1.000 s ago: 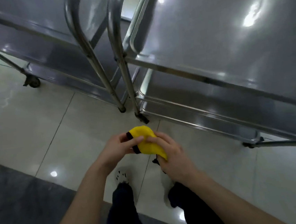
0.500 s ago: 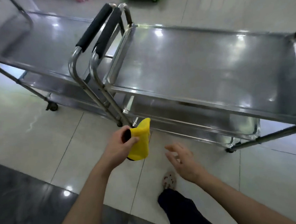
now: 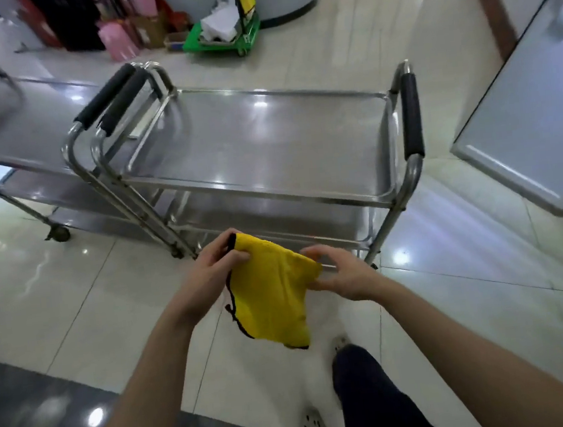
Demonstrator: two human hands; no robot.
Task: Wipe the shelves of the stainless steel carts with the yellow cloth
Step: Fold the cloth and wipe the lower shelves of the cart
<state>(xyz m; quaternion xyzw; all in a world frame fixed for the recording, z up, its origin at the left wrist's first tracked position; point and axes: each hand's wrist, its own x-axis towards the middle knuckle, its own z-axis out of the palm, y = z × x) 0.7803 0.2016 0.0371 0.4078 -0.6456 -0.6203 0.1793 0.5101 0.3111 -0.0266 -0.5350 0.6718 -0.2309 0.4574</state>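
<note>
The yellow cloth (image 3: 274, 296) is held in the air at 6 o'clock of the nearer cart (image 3: 260, 153), not touching any shelf. Its top corners are pinched, one by the left hand (image 3: 210, 272), the other by the right hand (image 3: 343, 276). The cloth is being readied, it seems; next it must be laid flat on the top shelf (image 3: 266, 139) at 12 o'clock.

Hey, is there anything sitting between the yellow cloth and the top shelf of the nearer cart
Nothing visible. The yellow cloth hangs between the left hand and right hand, just in front of the cart, and its top shelf is bare.
</note>
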